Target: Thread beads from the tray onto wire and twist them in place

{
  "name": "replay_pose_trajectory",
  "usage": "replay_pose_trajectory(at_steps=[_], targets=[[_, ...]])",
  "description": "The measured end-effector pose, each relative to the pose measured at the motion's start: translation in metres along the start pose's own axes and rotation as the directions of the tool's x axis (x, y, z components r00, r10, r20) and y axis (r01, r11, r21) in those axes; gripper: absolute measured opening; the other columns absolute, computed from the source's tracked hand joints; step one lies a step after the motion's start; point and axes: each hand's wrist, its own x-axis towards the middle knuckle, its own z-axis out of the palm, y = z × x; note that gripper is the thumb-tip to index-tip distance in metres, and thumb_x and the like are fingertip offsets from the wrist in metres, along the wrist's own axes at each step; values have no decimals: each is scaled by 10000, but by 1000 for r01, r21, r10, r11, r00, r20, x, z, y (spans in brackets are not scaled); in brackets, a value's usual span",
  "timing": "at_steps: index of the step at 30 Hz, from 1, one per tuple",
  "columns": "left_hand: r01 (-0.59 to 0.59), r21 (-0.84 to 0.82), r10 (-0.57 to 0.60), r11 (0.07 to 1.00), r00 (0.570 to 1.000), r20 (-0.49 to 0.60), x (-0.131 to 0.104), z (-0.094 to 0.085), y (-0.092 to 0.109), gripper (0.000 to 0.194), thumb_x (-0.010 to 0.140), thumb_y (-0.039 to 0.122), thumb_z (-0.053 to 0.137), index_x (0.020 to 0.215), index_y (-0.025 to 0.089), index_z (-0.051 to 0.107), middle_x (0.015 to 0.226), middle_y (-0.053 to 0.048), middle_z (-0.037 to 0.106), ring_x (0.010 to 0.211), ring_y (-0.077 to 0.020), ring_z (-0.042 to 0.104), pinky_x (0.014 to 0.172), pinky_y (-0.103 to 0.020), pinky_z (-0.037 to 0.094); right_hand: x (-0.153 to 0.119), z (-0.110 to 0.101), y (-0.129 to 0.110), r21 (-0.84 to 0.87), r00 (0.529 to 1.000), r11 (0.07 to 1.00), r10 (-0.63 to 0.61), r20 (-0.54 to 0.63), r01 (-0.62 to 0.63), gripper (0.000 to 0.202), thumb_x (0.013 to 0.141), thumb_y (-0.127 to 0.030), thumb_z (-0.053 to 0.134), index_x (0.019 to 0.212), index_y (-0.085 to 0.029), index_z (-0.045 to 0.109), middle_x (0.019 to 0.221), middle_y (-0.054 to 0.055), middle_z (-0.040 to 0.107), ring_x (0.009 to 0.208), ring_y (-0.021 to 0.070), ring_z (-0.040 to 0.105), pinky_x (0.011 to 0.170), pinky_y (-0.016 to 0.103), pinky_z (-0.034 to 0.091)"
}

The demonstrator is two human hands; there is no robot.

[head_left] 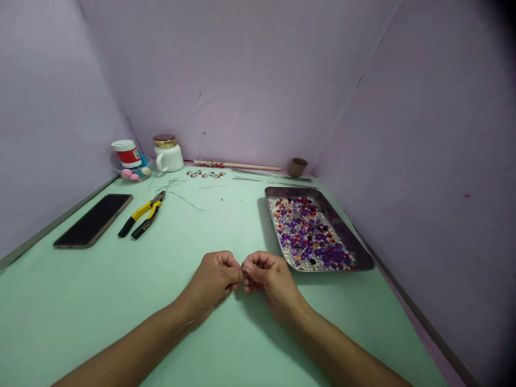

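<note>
Two-handed pinch on a thin, wire-like strand (pixel 252 286) over the pale green desk (pixel 201 228).

My left hand (pixel 215 279) and right hand (pixel 274 278) are pinched closed on it, fingertips just beside each other; most of the strand is hidden. The rectangular grey metal tray (pixel 370 262) of purple, red and clear beads (pixel 308 236) stands near my right hand. Step in hand, I judge: working the strand by fingertip; the next move calls for a steady grip.

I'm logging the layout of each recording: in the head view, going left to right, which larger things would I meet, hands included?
Phone → pliers → lidded white mug → left hand → right hand → bead tray.
</note>
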Motion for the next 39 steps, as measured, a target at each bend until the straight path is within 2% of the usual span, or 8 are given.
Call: replay_pose_trajectory(at_steps=[5,9,11,18,27,31,34,39], targets=[[-87,133,91,987,996,-26,0,1,-2,67,553,106,506,528,159,474,346,77,423,316,-27,259,331,-164,149,1,-1,-2,36,999,999,37,-19,-36,234,504,-280,710,534,-124,539,442,-35,511,392,62,451,404,197,404],[-205,214,236,955,963,-132,-5,8,-4,75,587,156,576,533,137,528,471,16,560,425,-65,439,412,-179,304,3,-2,-3,28,1000,1000,0,-30,1,242,524,-293,708,561,-126,538,435,-34,525,394,59,457,411,183,398],[-220,206,248,954,961,-123,-5,8,-3,85,608,172,585,548,132,541,484,8,572,424,-64,442,418,-183,315,4,-3,-3,1,999,1000,-31,-20,31,252,545,-312,703,580,-126,538,435,-32,532,390,58,460,414,182,397],[-30,-116,53,993,978,203,2,-10,0,163,707,268,560,632,126,534,577,-29,598,429,-80,507,399,-187,353,2,-3,-4,-38,996,996,-75,58,77,247,610,-332,679,626,-123,549,463,-25,540,422,72,485,422,195,410],[68,-88,-52,994,983,175,2,-11,1,183,642,268,629,579,134,522,439,38,489,316,-33,360,300,-156,263,2,-3,-4,-151,995,984,-94,26,96,226,592,-332,679,606,-127,583,431,-49,488,377,54,409,346,169,357],[108,-13,-102,994,972,210,1,-13,4,237,626,293,636,526,140,485,411,54,441,295,-7,232,292,-162,111,1,-3,-7,-216,996,972,-88,21,90,200,594,-316,667,596,-128,601,406,-45,494,340,49,384,314,161,301],[38,106,-53,994,988,144,1,-11,2,237,665,314,587,527,143,500,384,67,383,302,-13,192,310,-175,88,1,-3,-8,-276,994,955,-110,3,107,176,610,-295,649,601,-122,615,395,-45,490,320,41,364,309,161,292],[-159,331,157,930,987,32,-1,-4,-3,251,710,271,505,487,155,512,321,58,374,302,-46,280,339,-188,199,2,-2,-5,-277,993,955,-117,-34,103,174,614,-288,636,602,-117,604,415,-35,496,354,59,402,305,163,333]])
